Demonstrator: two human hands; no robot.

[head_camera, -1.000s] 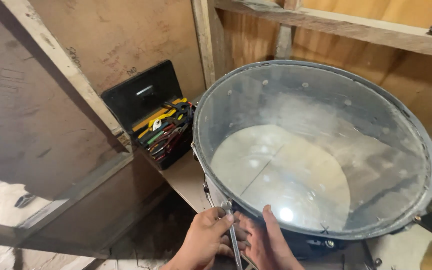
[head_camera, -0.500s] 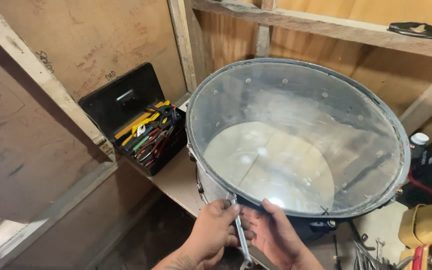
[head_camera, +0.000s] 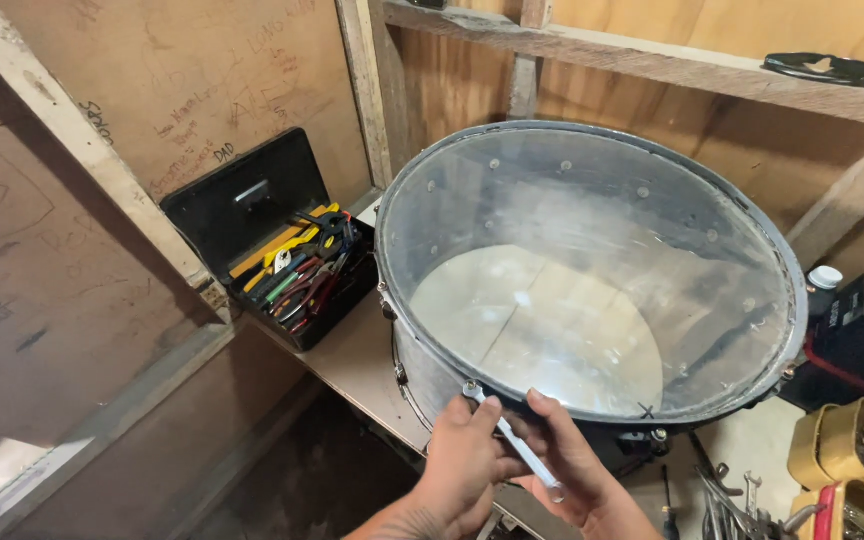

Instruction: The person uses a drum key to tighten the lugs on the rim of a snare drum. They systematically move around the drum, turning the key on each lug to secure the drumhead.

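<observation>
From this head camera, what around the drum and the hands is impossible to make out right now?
- Head view: the near side of the drum shell is hidden behind the left hand and right hand.
- Whether the metal rod engages a rim fitting: too small to tell.
- Loose tools at bottom right: cut off by the frame edge.
- Items in the open toolbox: too jumbled to tell apart.

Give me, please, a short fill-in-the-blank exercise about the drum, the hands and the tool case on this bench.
1. Both hands hold a slim metal ____ against the near rim of the drum.
2. The left hand grips the tool's ____ end, nearer the rim.
3. The black tool case stands with its lid ____.
4. The drum's top skin is ____, so the shell's inside shows through it.

Missing words: wrench; upper; open; clear
</observation>
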